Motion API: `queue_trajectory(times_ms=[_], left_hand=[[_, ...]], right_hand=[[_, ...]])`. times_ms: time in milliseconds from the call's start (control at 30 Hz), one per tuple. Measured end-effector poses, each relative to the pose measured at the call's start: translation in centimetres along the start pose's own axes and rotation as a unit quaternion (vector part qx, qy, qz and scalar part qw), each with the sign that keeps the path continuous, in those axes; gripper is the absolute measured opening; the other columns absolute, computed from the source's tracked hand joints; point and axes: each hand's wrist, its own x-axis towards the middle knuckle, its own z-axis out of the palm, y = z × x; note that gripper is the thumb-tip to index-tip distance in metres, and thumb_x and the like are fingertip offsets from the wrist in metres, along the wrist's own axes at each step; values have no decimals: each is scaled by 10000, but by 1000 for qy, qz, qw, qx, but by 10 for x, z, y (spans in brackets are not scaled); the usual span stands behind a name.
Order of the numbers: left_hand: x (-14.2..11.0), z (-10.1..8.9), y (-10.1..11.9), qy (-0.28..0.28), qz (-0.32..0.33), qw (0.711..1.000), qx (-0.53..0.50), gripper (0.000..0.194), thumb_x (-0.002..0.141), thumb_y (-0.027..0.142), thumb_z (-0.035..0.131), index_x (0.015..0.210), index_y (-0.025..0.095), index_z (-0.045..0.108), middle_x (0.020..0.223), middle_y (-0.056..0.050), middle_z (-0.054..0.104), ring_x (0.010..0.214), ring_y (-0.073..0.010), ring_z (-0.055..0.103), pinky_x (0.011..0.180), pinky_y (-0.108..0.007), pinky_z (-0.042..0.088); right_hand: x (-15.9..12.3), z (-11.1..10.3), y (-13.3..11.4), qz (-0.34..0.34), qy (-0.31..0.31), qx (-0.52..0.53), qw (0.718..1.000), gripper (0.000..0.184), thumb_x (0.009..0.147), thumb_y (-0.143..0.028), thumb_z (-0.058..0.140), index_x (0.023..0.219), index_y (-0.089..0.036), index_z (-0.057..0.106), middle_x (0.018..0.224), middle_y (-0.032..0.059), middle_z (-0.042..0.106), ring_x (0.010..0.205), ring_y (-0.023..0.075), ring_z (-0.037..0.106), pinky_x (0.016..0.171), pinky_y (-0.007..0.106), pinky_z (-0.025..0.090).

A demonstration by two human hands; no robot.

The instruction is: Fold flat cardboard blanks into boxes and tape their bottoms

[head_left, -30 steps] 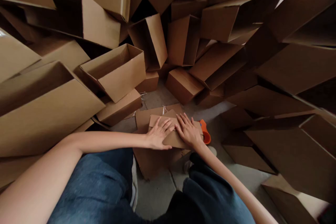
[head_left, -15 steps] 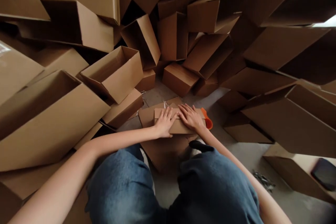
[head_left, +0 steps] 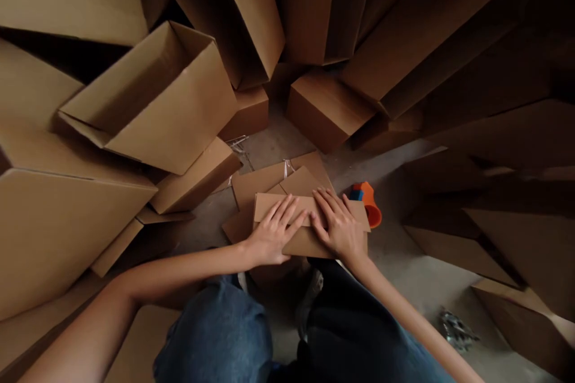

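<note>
A small cardboard box (head_left: 306, 245) sits low between my knees, with its top flap (head_left: 263, 206) folded over. My left hand (head_left: 273, 234) lies flat on the left part of the flap, fingers stretched. On the right part rests my right hand (head_left: 340, 228), its fingers spread and pointing away from me. Just past the box's right end is an orange and blue tool (head_left: 369, 203), partly hidden, perhaps a tape dispenser. Larger cardboard flaps (head_left: 252, 185) spread out under and behind the box.
Piled cardboard boxes surround me, among them an open box (head_left: 171, 108) at left and a brown box (head_left: 326, 111) ahead. A small heap of shiny metallic-looking bits (head_left: 457, 329) lies on the grey floor (head_left: 404, 287) at right. Thin wire-like pieces (head_left: 238, 142) lie ahead.
The view has tilted down and come closer to the box. Both hands remain flat on its top, and the box now looks nearer. More of the orange and blue tool shows.
</note>
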Motion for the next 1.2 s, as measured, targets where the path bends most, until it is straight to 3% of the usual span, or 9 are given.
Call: queue_trajectory(times_ms=[267,400,700,833,1000,1200], left_hand=[[1,-1,-3,1,9,1000,-19,1224,740,616,735,1599,96,37,1653,-256,80,1540,-377,63,1231,-498,169],[5,-2,-5,-11,11,1000,-26,1269,718,601,757,1598,98,-6,1659,-251,48,1542,-372,62,1237,-496,147],[3,7,-1,-14,10,1000,-11,1320,761,618,697,1554,122,-235,1666,-171,-143,1510,-423,-152,1213,-586,-54],[-8,14,9,-1,28,1000,9,1348,722,673,698,1570,110,-185,1673,-173,-98,1506,-435,-164,1205,-604,-70],[-17,11,30,-5,31,999,21,1400,634,671,757,1586,88,-88,1673,-197,-42,1517,-437,-121,1211,-608,-56],[-34,10,40,20,19,999,29,1295,638,620,774,1584,61,88,1664,-222,71,1531,-420,-7,1216,-595,-5]], right_hand=[[1,-3,-1,18,-22,16,999,479,979,-361,441,1388,-134,543,1362,122,638,1305,276,549,1157,464,332],[2,-1,3,28,-27,29,999,486,981,-389,412,1378,-146,550,1350,127,641,1294,287,548,1157,485,325],[-6,10,8,5,-23,9,1000,608,1033,-509,163,1394,-153,498,1363,148,589,1275,333,520,1109,571,310],[-32,14,-5,25,8,-19,999,620,1036,-502,133,1380,-138,499,1342,178,596,1257,330,524,1076,548,337],[-62,1,-28,68,41,-32,996,600,1032,-472,166,1336,-120,545,1278,202,638,1197,327,562,1055,547,360],[-73,-2,-48,77,80,-22,994,522,1012,-406,255,1303,-116,579,1286,187,646,1201,322,566,1099,535,337]])
